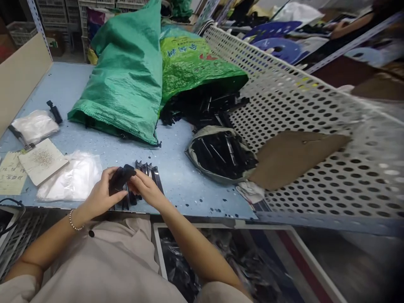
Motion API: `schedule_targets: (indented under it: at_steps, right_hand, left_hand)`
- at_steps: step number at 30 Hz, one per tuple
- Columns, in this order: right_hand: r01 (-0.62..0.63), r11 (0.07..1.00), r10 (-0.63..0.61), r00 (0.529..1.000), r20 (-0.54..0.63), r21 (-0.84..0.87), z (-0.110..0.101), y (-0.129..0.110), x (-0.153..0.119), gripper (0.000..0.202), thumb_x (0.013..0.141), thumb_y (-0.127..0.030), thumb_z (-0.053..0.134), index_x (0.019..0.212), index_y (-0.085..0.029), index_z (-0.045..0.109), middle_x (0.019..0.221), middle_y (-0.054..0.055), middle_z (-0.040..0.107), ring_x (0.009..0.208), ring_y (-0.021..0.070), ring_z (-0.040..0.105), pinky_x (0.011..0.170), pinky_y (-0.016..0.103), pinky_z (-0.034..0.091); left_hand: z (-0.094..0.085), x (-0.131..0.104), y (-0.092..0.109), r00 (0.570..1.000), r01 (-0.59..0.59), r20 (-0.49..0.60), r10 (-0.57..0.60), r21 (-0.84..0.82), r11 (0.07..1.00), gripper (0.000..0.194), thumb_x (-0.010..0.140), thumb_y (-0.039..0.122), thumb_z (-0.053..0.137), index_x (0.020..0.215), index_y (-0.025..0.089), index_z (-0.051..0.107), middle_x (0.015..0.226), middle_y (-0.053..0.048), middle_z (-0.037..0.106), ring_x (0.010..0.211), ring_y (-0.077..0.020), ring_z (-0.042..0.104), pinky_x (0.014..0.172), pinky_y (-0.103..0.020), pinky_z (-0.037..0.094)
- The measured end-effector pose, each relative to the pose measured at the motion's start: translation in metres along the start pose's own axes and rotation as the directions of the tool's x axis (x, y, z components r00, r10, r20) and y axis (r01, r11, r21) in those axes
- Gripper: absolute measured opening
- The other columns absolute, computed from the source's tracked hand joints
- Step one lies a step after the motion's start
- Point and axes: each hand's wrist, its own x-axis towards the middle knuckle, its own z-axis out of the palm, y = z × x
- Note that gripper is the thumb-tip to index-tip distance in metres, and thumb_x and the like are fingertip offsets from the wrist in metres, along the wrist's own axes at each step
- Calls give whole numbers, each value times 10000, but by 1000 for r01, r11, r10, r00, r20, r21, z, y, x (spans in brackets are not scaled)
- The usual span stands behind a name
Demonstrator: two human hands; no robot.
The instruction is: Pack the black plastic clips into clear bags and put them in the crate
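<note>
My left hand is closed around several dark, flat black plastic pieces, held upright just above the table's front edge. My right hand pinches at the right side of the same black pieces, its fingertips close to their top end. Under and beyond my right hand, a row of slim black plastic strips lies on the blue table. To the left of my left hand sits a stack of clear plastic bags, partly beneath a speckled white card.
A green woven sack and a bright green sack spilling black parts stand at the back. An open bag of black pieces lies at right beside a perforated white panel. Below the edge is a white-rimmed bin.
</note>
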Motion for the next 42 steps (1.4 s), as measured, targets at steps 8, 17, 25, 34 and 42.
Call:
schedule_targets:
  at_steps: [8,17,25,34,42]
  right_hand:
    - [138,959,-190,960,-204,-247,-14,-27,7,446,975,-617,426,786,-226,529,702,2,520,658,149,494,641,289,395]
    - [202,963,-206,979,-3,-176,6,-24,20,418,1011,-532,411,743,-216,464,639,-24,470,573,116,442,561,248,363]
    - [236,971,-233,970,66,-46,-3,-17,19,457,963,-625,466,866,-188,559,711,23,602,592,123,528,559,247,405]
    - [-562,123,-219,788,575,818,44,-7,-1,499,1021,-552,372,673,-197,406,389,-106,369,267,20,120,262,112,146]
    - [-477,306,-187,818,544,824,35,-13,-19,395,950,-449,594,703,-144,548,366,-96,406,259,19,204,293,135,200]
  left_hand:
    - [-25,-21,-19,977,39,-212,17,256,966,645,874,463,676,1416,243,405,1234,-120,568,1143,-275,583,1005,-489,479]
    - [-25,-7,0,998,19,57,-22,63,998,752,950,449,558,1584,269,196,1309,-137,593,1087,-293,648,968,-463,519]
    - [-36,-10,13,995,-46,97,25,218,975,774,955,410,542,1597,267,134,1241,-129,636,891,-222,667,791,-362,551]
    - [-36,2,-20,827,-551,180,533,447,705,862,917,160,554,1596,292,39,1201,-139,598,1008,-223,626,846,-388,546]
    - [-43,1,-13,721,-682,296,627,467,563,903,882,135,578,1599,297,52,1255,-167,586,1052,-247,603,871,-451,551]
